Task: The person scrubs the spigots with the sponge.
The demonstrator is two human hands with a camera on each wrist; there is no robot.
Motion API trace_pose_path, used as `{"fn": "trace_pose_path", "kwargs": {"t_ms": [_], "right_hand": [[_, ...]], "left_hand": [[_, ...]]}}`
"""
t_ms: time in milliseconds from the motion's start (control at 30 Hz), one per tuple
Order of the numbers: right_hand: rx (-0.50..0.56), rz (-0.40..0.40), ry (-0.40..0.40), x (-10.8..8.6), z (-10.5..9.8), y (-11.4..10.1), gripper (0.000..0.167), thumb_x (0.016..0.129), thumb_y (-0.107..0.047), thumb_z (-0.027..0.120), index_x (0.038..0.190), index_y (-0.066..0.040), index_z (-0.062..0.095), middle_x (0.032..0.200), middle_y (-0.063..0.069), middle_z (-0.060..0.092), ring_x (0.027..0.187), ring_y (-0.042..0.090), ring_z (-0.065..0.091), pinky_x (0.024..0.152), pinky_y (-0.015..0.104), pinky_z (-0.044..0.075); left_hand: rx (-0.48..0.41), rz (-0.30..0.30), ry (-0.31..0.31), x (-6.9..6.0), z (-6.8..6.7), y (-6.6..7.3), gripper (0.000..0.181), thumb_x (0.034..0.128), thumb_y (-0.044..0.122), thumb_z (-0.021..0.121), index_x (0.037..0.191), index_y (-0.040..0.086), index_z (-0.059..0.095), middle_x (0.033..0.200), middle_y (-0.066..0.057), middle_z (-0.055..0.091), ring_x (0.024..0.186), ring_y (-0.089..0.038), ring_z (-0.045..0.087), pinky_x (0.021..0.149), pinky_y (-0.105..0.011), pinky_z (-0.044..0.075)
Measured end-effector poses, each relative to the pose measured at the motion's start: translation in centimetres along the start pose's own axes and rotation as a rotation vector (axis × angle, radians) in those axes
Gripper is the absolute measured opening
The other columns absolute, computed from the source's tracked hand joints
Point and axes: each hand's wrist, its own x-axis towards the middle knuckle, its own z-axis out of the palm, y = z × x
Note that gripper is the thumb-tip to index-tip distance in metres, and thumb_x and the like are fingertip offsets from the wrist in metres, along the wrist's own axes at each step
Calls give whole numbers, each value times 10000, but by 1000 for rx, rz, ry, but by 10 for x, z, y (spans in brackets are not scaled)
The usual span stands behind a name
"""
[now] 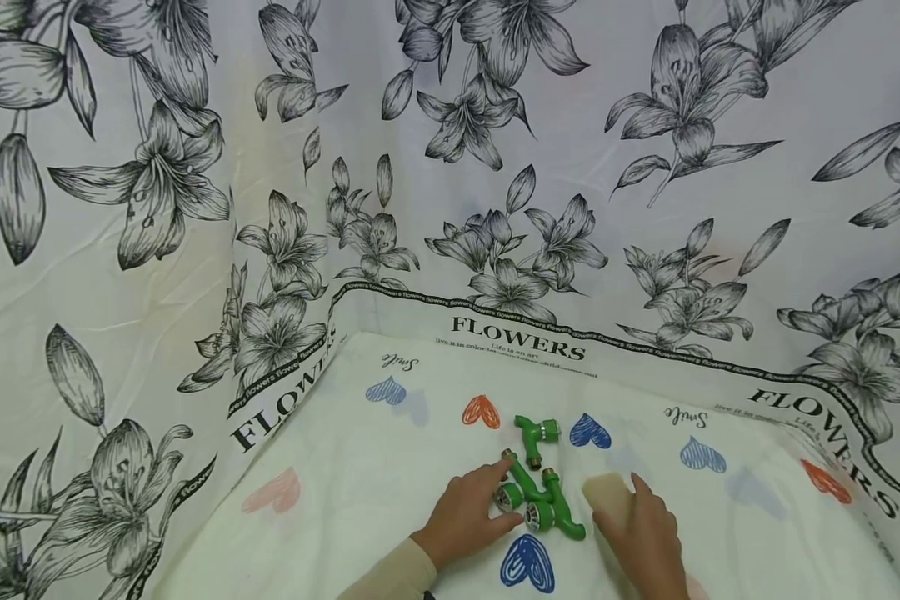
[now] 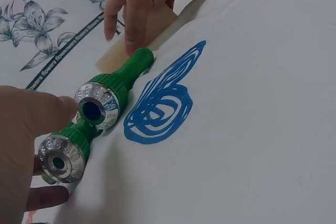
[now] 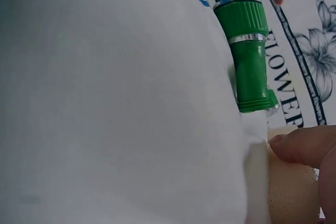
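Observation:
Two green taps with silver-ringed round knobs, a left one and a right one, lie side by side on the white cloth. A third green tap lies just beyond them. My left hand has its fingers and thumb around the left tap; in the left wrist view the thumb tip meets the knob of the other tap. To the right, my right hand grips a beige block, thumb on its near side. The palm hides part of the block.
The white cloth carries printed hearts and words. Behind and at the left, a hanging fabric with black flower drawings rises from a black-edged border reading FLOWERS.

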Motion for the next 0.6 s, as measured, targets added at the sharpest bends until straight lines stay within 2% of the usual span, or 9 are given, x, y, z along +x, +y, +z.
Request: {"fn": "trace_pose_path", "kwargs": {"t_ms": [133, 300, 400, 500, 600], "right_hand": [[27, -38, 51, -3, -6, 0, 957, 914, -306, 881, 1591, 119, 355, 1316, 409, 563, 1145, 587, 564, 896, 706, 488], [82, -73, 109, -5, -24, -10, 949, 911, -257, 904, 1587, 132, 364, 1322, 397, 572, 1185, 567, 560, 968, 697, 466], [118, -76, 135, -5, -34, -18, 947, 908, -240, 913, 1590, 123, 365, 1335, 392, 564, 1187, 545, 550, 964, 687, 468], [142, -73, 163, -5, -42, -25, 940, 907, -228, 912, 1595, 113, 369, 1345, 378, 566, 1169, 514, 556, 934, 664, 492], [164, -66, 171, -4, -47, -29, 939, 916, -234, 905, 1605, 103, 365, 1367, 360, 563, 1170, 493, 559, 913, 641, 511]], "left_hand": [[35, 4, 17, 3, 8, -1, 705, 973, 434, 838, 1564, 149, 580, 1421, -13, 691, 1264, -204, 658, 1016, -516, 560], [88, 21, 35, 7, 12, -4, 606, 933, 416, 879, 1432, 135, 680, 1263, 16, 745, 1028, -129, 650, 873, -433, 564], [80, 20, 43, 9, 14, -7, 547, 920, 404, 896, 1362, 136, 716, 1201, 50, 742, 973, -95, 612, 818, -389, 536], [38, 17, 71, 11, 16, -10, 471, 938, 346, 888, 1334, 139, 738, 1192, 68, 736, 1014, -77, 635, 852, -377, 560], [-64, 20, 115, 14, 16, -14, 416, 972, 247, 858, 1350, 125, 736, 1224, 53, 724, 1107, -94, 662, 944, -385, 586]]}}
